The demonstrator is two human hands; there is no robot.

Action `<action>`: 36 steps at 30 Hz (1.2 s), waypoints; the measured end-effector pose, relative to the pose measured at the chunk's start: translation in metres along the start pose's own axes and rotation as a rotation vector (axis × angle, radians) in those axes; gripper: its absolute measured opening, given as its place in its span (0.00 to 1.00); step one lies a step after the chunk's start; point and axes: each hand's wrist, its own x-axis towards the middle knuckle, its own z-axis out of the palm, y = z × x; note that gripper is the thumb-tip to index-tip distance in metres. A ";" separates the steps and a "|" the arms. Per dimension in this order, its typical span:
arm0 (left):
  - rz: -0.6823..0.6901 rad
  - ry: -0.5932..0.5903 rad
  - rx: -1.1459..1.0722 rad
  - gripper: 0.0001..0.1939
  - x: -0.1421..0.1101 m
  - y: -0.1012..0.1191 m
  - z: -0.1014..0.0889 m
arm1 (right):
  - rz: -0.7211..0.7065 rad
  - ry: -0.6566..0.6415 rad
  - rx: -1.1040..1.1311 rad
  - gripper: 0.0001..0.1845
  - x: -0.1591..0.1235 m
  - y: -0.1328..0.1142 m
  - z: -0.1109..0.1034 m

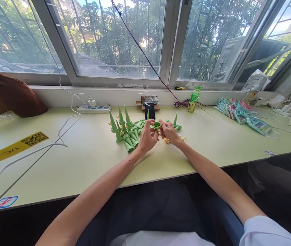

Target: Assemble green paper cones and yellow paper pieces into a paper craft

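Observation:
A green plastic cone piece point(157, 125) is between my hands above the table, its round hollow end turned toward me. My left hand point(147, 138) is closed on it from the left, thumb and fingers curled around the rim. On the other side, my right hand point(169, 132) is pinched at the rim; whatever its fingertips hold is hidden. Small yellow pieces point(166, 140) lie scattered beneath my right hand. Left of my hands is a cluster of green cones point(127, 133), some upright with pointed tips, others lying down. Another upright green cone point(175, 119) stands beyond my right hand.
Behind the cones are a black phone-like object point(149, 111) and a green-capped bottle point(193, 99). A power strip point(94, 108) with a white cable sits at the left. Bagged pastel items point(246, 114) lie at the right. A yellow strip point(14, 149) shows at the left.

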 end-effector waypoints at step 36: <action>-0.167 -0.211 -0.205 0.20 0.002 -0.007 -0.013 | -0.076 -0.063 -0.133 0.37 0.000 0.005 -0.007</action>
